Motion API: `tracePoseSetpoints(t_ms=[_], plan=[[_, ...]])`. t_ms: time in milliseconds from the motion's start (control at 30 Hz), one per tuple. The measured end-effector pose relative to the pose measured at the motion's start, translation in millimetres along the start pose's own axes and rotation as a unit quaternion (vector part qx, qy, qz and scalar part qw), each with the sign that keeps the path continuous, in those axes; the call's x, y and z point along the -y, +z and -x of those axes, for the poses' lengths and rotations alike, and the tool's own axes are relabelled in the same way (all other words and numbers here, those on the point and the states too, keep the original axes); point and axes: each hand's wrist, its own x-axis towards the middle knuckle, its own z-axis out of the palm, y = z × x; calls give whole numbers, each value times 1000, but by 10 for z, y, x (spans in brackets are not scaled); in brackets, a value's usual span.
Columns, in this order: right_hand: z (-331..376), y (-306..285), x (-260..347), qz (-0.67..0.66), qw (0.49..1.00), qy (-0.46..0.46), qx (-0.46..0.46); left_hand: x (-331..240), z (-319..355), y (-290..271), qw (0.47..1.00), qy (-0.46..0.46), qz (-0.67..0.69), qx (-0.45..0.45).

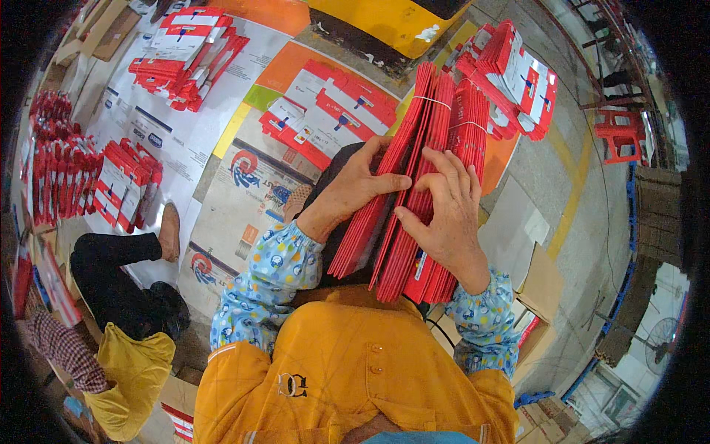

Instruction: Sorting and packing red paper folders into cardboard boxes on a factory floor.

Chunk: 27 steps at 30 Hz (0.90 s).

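Note:
In front of me a thick stack of red flattened cartons (403, 244) stands on edge, parted into bundles by a dark gap. Pale bands circle the far part of the bundles. My left hand (355, 189) is closed on the left bundle, its thumb across the top edges and its other fingers partly hidden behind. Over the right bundle (469, 122) lies my right hand (447, 214), fingers bent across the carton edges and thumb close to the gap, gripping the cartons.
Red and white flat cartons (333, 111) lie just beyond my left hand. More carton piles stand at far right (518, 81), far left (188, 55) and left (126, 185). A person in yellow (133, 377) sits at left. A red plastic stool (620, 137) stands at right.

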Motion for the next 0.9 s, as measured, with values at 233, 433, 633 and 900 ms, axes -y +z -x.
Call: tracePoseSetpoints(t_ms=[233,433,633,900], plan=[[17,-7,-20,-8,1000,-9,-8,68,-17,-107,998,33,-57,-10],[5,-6,-25,-15,1000,4,-7,-5,9,-33,998,6,-53,-12],[11,-9,-29,-33,999,14,-11,49,-24,-38,996,32,-86,-10],[41,-66,-68,-2,998,-63,9,-14,-29,-95,995,14,-101,-13]])
